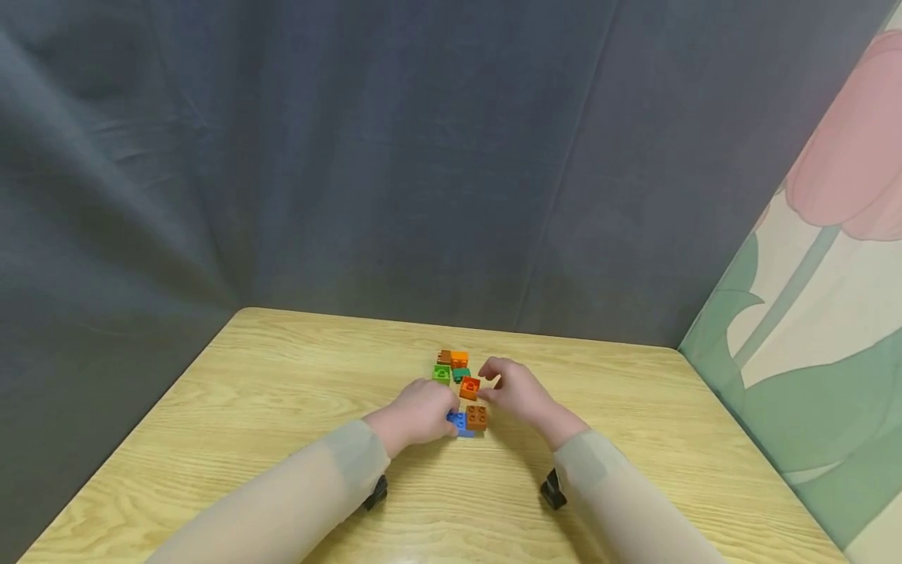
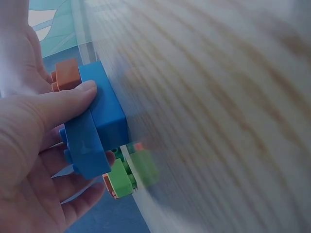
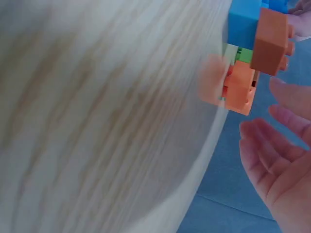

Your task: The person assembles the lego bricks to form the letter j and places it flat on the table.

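Currently, the left hand (image 1: 421,411) is clamped on a blue pair: thumb across the near side, other fingers round the far side. The upper blue brick (image 2: 87,145) sits between thumb and fingers; the lower blue brick (image 2: 109,107) lies directly under it, by the thumb tip. A brown brick (image 1: 476,417) stands on the lower one too, studs up, just right of the left fingers.

Right hand (image 1: 520,394) — fingers curved and apart. A red-orange brick (image 1: 470,388) lies just left of the right thumb; contact cannot be told. Just beyond the left fingers: green brick (image 1: 441,374). Teal brick (image 1: 461,375) — between the two hands' fingers, past the red-orange one. Farther out from both hands' fingers: orange brick (image 1: 460,359) touching or just beside a second brown brick (image 1: 444,358), on the desk (image 1: 317,376).
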{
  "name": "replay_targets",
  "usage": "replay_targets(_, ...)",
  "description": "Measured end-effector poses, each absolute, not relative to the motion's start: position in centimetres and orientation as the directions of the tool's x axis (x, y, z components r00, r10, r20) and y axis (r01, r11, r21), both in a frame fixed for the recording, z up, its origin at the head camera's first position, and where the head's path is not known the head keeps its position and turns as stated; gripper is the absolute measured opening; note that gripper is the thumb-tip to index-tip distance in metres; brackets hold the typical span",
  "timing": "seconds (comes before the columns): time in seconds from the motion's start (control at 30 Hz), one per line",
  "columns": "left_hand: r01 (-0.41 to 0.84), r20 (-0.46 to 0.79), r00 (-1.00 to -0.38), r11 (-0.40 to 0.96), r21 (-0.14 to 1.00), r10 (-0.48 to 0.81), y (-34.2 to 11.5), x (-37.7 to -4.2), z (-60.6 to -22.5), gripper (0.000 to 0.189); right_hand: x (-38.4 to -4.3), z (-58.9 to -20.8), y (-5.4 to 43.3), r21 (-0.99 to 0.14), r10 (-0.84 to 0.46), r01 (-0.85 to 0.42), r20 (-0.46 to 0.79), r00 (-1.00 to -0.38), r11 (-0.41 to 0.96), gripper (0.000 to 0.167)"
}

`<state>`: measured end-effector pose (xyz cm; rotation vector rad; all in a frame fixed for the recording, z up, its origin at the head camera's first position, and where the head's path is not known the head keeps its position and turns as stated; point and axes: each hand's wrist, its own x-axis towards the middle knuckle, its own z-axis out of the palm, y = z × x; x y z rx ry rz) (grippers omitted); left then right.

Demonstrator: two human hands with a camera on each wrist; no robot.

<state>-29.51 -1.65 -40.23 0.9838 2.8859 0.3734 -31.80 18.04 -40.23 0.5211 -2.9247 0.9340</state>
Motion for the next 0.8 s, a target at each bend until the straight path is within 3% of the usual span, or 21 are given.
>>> replay_targets(0.33,0.576,-0.032,-0.8,0.781,0.24,0.599,-1.4,-29.5,-40.1,0.021,-33.4,-41.6,17.4,-0.496,-0.273,-0.273,0.074,-0.959,0.824,0.033)
replay_targets(0.8,0.566,-0.046,-0.809,0.799,0.202,0.585,-1.1,-29.8,-40.1,0.023,-33.9,-41.7,16.6,-0.424,-0.319,-0.311,0.054,-0.946,0.851,0.023)
